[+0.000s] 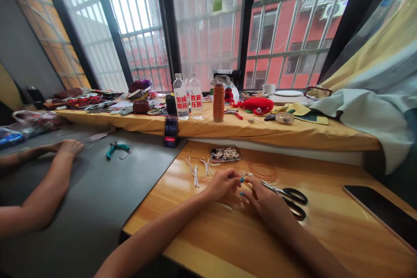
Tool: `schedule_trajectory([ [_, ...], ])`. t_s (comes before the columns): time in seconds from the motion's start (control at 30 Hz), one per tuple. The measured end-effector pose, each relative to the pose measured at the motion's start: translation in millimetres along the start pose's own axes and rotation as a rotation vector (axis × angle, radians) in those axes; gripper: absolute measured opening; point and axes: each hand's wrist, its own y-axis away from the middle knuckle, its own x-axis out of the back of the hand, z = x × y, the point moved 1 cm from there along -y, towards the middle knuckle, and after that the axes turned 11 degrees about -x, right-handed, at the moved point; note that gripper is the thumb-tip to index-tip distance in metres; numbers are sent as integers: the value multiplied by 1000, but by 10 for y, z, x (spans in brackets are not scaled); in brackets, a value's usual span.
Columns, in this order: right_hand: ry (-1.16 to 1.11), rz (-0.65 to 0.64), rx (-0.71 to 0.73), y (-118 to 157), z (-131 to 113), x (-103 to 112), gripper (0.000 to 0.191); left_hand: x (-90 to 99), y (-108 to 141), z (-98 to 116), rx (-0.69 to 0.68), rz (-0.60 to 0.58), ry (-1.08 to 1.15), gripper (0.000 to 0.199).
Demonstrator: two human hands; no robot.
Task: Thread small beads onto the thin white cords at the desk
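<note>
My left hand (224,183) and my right hand (260,196) meet over the wooden table, fingertips close together. Both are closed in a pinch around something small and thin, too fine to make out. Beside my right hand lies a pair of scissors (295,196) with black handles, its blades pointing toward my fingers. Just beyond my fingers rests a loose coil of thin orange-brown cord (264,172). Short white strips (195,176) lie to the left of my left hand. Behind them stands a clear box (224,153) with small white and dark pieces in it.
A black phone (379,210) lies at the right. On the yellow-covered ledge (202,129) are two bottles (196,100), a spool of orange-brown thread (218,103) and red fabric (257,105). Another person's hands (70,147) and teal pliers (117,149) are at the grey table.
</note>
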Motion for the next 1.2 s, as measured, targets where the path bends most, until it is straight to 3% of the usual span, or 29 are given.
schedule_trajectory([
  [0.17, 275, 54, 44, 25, -3, 54, 17, -1, -6, 25, 16, -50, -17, 24],
  [0.27, 331, 68, 29, 17, 0, 113, 17, -2, -18, 4, 10, -109, 39, 25],
  [0.5, 336, 68, 150, -5, 38, 110, 24, -25, -19, -48, 11, -94, 160, 26],
  [0.7, 280, 101, 175, 19, 43, 89, 19, -22, 2, 19, 2, -105, 149, 30],
  [0.87, 316, 101, 200, 15, 42, 126, 22, -17, -33, -33, 22, -136, 291, 37],
  [1.07, 255, 121, 171, -1, 35, 97, 25, -12, -33, -45, 51, -126, 396, 40],
  [1.2, 208, 88, 114, 4, 31, 65, 23, -12, -20, -4, 66, -109, 336, 39],
])
